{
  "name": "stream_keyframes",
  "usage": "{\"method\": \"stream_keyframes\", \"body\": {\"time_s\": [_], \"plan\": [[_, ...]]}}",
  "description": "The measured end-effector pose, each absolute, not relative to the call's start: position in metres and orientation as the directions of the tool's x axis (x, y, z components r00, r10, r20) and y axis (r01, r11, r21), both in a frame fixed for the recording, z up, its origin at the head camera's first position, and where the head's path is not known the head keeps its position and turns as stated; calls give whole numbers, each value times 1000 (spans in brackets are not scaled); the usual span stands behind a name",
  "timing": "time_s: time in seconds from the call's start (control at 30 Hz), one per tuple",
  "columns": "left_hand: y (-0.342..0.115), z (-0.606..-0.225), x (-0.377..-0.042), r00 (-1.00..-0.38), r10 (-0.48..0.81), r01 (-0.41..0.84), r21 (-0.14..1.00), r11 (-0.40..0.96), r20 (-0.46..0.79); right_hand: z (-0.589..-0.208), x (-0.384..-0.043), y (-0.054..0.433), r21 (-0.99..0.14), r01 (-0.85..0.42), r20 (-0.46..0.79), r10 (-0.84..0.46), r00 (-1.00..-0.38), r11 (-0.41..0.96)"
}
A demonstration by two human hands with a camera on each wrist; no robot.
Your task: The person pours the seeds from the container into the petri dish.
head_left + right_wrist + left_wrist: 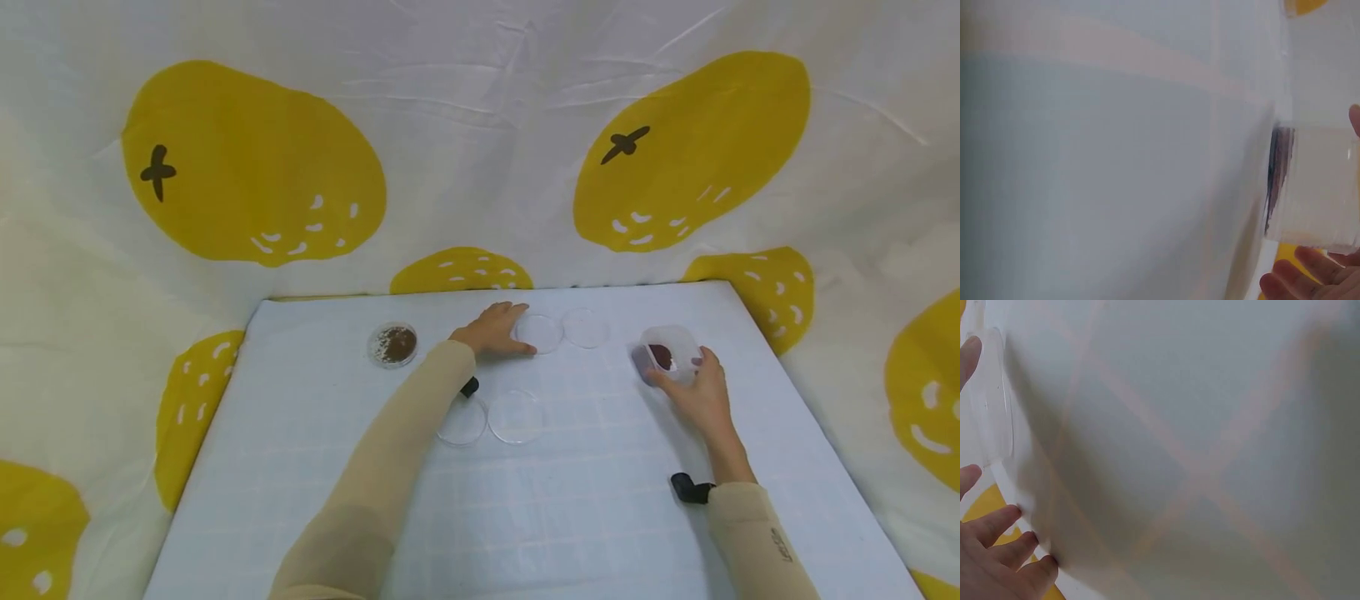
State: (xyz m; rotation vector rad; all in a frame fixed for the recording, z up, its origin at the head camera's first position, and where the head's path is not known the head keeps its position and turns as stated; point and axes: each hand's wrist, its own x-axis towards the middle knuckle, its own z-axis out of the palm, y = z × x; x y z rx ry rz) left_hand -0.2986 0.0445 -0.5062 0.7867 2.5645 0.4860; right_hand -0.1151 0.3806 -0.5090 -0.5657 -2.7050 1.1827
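- Head view: the left hand (495,330) is over the far part of the white table (585,517), fingers spread, thumb apart from them, gripping nothing.
- At the spread fingertips lies a clear dish (543,335); whether they touch its rim I cannot tell. A second clear dish (587,328) is just beside it, on the side away from the hand.
- The right hand (703,396) is curled round a clear tub (678,340), thumb on the near side and fingers on the right. Dark reddish-brown stuff (661,357) shows inside.
- To the left of the left hand sits a dish of brown powder (397,343). Nearer the person, a third clear dish (463,422) and a fourth clear dish (515,418) lie side by side, the third partly behind the left sleeve (390,458).
- Left wrist view: the left hand's fingers are apart, with a clear dish near the upper ones and nothing in their grasp.
- Right wrist view: the tub stands between fingers and thumb, partly cut off by the frame, a dark layer along its base.
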Motion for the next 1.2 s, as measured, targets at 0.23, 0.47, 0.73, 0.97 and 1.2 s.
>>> {"method": "stream_keyframes", "body": {"time_s": [0.23, 0.47, 0.73, 0.97, 1.2], "plan": [[46, -498, -292, -755, 592, 451, 432, 781, -282, -511, -117, 380, -731, 311, -47, 410, -911, 607], [45, -501, -293, -754, 594, 459, 423, 782, -281, -507, -117, 377, -751, 337, -92, 416, -905, 568], [46, -507, -296, -760, 590, 452, 431, 781, -273, -505, -119, 374, -776, 264, -32, 382, -924, 573], [44, -506, -294, -766, 575, 417, 459, 784, -287, -500, -121, 370, -751, 238, 15, 376, -926, 616], [43, -505, -295, -755, 594, 434, 466, 771, -279, -497, -125, 365, -693, 156, 85, 295, -952, 704]]}}
